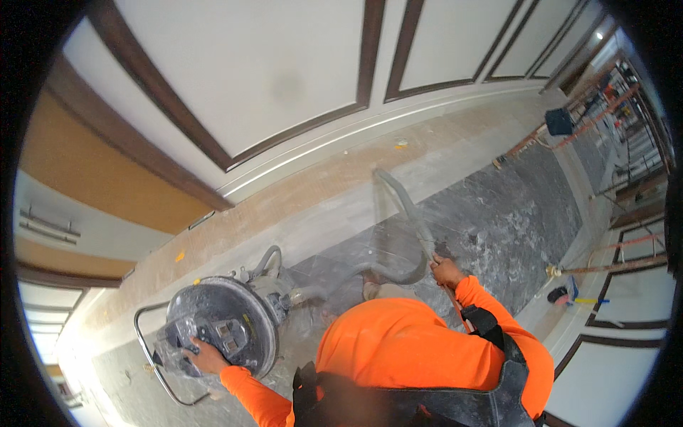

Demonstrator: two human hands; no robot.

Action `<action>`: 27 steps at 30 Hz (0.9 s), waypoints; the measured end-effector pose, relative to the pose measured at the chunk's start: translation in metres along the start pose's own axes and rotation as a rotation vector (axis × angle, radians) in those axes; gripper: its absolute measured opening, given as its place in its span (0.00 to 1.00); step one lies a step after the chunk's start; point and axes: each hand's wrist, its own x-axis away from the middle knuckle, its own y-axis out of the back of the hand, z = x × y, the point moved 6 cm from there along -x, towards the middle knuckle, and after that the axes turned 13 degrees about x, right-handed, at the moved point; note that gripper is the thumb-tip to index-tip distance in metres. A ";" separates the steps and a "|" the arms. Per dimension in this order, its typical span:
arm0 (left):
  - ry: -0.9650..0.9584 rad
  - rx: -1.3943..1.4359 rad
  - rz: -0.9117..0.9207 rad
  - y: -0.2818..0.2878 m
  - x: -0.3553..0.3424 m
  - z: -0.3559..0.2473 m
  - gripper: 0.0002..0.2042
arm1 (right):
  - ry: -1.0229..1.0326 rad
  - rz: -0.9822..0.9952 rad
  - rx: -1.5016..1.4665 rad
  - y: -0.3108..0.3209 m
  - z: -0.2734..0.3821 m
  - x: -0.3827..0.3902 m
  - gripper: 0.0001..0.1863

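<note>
A round vacuum cleaner point(263, 334) with a dark, dusty lid stands on the floor at the near left. The left hand point(206, 356) is at its lid, beside the switches, fingers stretched out over it; whether they close on anything I cannot tell. A curved metal handle point(140, 334) sticks out on the vacuum's left side. From its right side a grey hose point(356, 268) loops across to the right hand point(447, 272), whose fingers are wrapped closed around a tube point(407, 203) at the middle of the scene. The tube slants from the hand toward the far left, its far end on the floor.

Underneath is a dark grey floor point(505, 206), streaked with pale dust to the right of the tube. Beyond it run a pale strip and a tan strip point(327, 178), with an orange scrap point(180, 256) on the left. On the far side rises a white wall point(284, 64) with brown trim. Metal frames stand at the far right, near a dark bucket-like thing point(559, 122).
</note>
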 end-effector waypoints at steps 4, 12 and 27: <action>0.028 -0.007 0.007 0.000 0.002 -0.001 0.33 | -0.004 0.033 -0.114 -0.010 -0.024 0.004 0.27; 0.040 -0.012 -0.004 -0.003 -0.006 0.011 0.36 | -0.125 -0.150 -0.179 0.028 -0.054 -0.034 0.25; -0.009 -0.077 -0.045 -0.017 -0.007 0.012 0.36 | -0.091 -0.201 0.293 0.062 -0.177 -0.147 0.23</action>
